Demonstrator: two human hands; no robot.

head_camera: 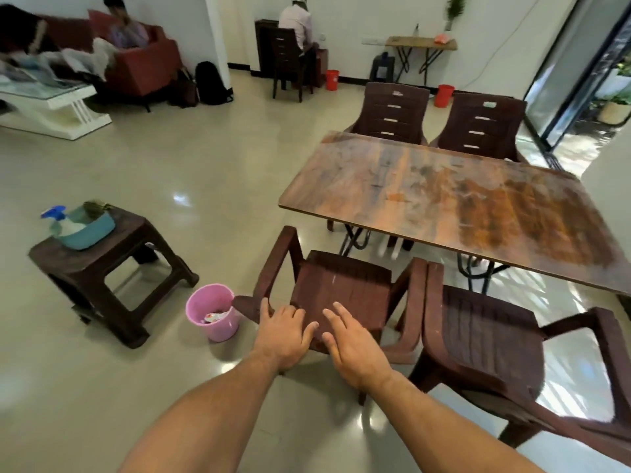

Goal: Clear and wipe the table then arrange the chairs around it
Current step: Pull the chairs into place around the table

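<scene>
Glossy beige floor (211, 172), white walls (358, 15), red sofa (146, 66).

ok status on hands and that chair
Both hands, left and right, open on near chair back. Table bare. Pink bin beside chair.

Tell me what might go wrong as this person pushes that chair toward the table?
The brown plastic armchair under the left hand and right hand sits tight beside the second brown armchair; their armrests could catch. The small pink bucket stands close on the floor and might get knocked.
</scene>
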